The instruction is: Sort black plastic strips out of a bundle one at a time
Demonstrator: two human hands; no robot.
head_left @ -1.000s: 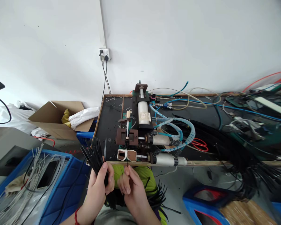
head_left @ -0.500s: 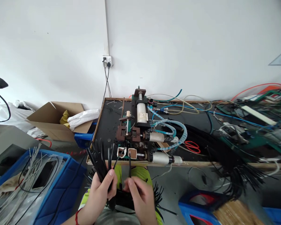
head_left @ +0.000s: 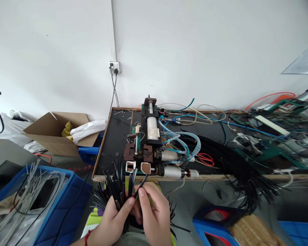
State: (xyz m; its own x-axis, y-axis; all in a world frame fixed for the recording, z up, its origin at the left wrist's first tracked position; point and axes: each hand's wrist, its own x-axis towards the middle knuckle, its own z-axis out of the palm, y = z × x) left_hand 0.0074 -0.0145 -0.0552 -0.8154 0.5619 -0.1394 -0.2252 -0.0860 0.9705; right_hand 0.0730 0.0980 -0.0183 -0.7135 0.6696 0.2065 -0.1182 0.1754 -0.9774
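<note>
Head view: a bundle of black strips [head_left: 118,189] is gripped upright in the left hand [head_left: 115,218]. One strip [head_left: 141,182], pinched by the right hand [head_left: 154,213], is angled far-right toward the machine [head_left: 150,150].

White wall [head_left: 195,51] behind black workbench [head_left: 113,136]

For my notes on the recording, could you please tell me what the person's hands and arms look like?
Both hands are bare, with no gloves or rings visible. The left hand has a thin red string tied at the wrist. The right hand wears nothing visible. No sleeves reach the wrists.
</note>
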